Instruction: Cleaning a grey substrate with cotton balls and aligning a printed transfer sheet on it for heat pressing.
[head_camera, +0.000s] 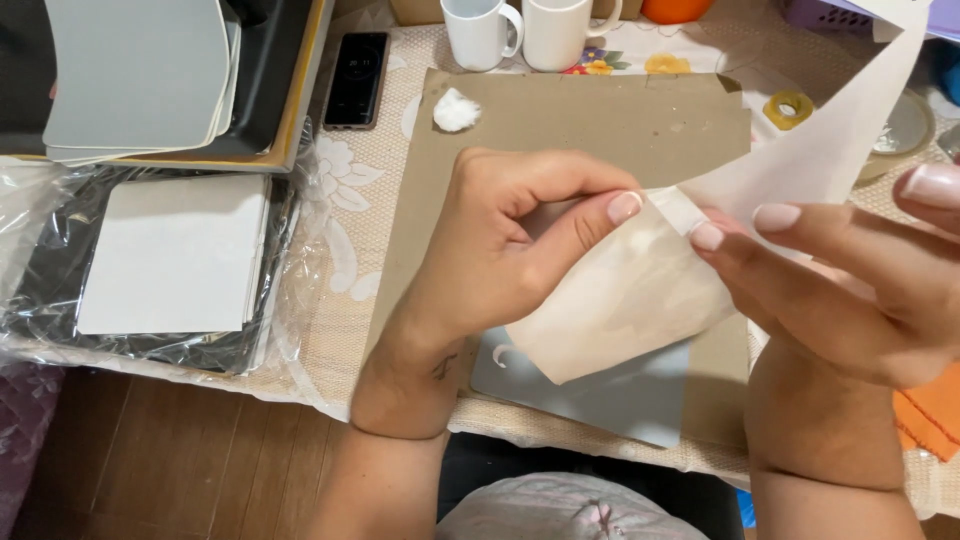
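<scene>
Pinching white paper sheet (640, 290) between both hands: left hand (500, 250) on edge, right hand (840, 290) gripping, possibly peeling layer, above cardboard (560, 125).

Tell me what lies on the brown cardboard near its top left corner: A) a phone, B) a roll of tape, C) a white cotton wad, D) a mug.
C: a small white cotton wad sits on the brown cardboard near that corner; the black phone and white mugs are off it on the tablecloth.
</scene>
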